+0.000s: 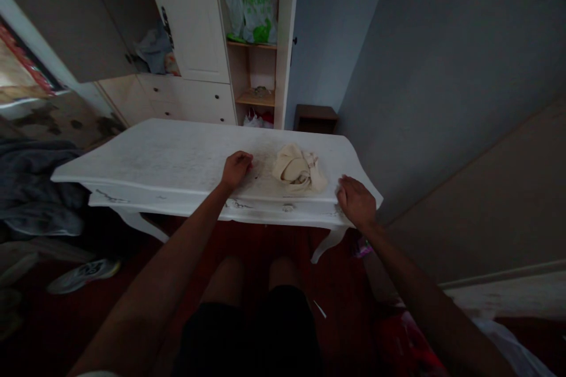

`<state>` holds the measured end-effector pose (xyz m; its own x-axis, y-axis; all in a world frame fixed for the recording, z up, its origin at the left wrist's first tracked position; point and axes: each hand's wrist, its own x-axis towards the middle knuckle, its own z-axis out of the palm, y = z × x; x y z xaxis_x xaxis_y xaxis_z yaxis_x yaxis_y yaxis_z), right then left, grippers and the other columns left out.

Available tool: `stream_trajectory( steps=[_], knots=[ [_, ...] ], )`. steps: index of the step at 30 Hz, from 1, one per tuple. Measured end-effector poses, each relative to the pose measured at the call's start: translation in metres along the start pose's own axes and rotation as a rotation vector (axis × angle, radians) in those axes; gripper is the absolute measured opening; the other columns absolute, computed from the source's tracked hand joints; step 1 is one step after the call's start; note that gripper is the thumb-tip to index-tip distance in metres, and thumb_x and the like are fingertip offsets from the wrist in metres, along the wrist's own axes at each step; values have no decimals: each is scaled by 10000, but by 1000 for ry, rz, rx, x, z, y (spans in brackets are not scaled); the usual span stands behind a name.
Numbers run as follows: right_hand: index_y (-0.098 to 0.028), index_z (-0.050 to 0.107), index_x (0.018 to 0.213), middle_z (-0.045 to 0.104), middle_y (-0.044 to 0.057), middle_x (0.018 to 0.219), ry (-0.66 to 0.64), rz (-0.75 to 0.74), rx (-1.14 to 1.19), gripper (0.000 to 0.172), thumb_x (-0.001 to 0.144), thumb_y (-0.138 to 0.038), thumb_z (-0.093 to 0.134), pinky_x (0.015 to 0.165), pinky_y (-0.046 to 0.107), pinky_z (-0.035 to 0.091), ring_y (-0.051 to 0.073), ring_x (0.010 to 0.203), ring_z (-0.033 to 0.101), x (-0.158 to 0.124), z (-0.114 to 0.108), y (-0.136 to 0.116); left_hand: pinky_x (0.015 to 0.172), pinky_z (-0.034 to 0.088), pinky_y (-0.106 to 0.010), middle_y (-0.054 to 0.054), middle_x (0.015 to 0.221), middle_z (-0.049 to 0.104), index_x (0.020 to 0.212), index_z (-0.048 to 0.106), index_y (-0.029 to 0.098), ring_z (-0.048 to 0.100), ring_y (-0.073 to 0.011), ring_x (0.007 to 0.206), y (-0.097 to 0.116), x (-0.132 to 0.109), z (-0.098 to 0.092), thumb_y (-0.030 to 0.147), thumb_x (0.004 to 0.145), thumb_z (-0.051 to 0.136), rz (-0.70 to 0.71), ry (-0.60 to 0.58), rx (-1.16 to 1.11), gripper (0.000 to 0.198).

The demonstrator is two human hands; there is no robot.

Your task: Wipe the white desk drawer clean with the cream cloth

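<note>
A crumpled cream cloth (298,169) lies in a loose heap on the right part of a white table (177,147). To the left of the cloth, my left hand (237,168) is just over the tabletop, apart from the cloth. Its fingers are curled and pinched together; whatever they hold, if anything, is hidden. On the other side of the cloth, my right hand (357,201) rests at the table's front right corner, fingers lying loosely on the top with nothing visible in them. Grey smudges and dark specks mark the tabletop, mostly left and centre.
Behind the table stands a white cabinet (194,17) with plastic bags (260,12) on an open shelf. A small brown box-shaped stand (315,118) is by the wall. Dark grey fabric (35,182) is piled at left, above a shoe (84,275) on the red floor.
</note>
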<state>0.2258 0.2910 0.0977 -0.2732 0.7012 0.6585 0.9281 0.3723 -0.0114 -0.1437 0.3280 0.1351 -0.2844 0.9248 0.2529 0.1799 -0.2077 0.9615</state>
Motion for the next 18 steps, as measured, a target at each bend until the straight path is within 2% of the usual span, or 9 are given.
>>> stream_trajectory(
  steps=[13,15,18],
  knots=[
    [-170,685,1169,683,139,1263,-33,104,212,344,941,-266,446,1056,474,462,277,1192,611,1,-2,-2,423,346,-205,17,560,606,756,652,171,500,-97,442,6,0,2,317,691,555,-31,136,-69,186],
    [-189,690,1155,693,125,1244,-50,119,330,328,937,-279,462,1060,468,459,263,1182,615,-2,-8,-5,420,344,-205,16,553,603,747,646,170,504,-100,443,8,-1,2,324,703,545,-33,136,-71,189],
    [-222,689,1131,705,105,1204,-24,156,625,292,928,-303,495,1040,448,467,241,1149,625,-17,-18,-19,421,348,-205,18,548,600,746,648,172,504,-101,445,10,-2,2,332,717,540,-33,127,-43,196]
  ],
)
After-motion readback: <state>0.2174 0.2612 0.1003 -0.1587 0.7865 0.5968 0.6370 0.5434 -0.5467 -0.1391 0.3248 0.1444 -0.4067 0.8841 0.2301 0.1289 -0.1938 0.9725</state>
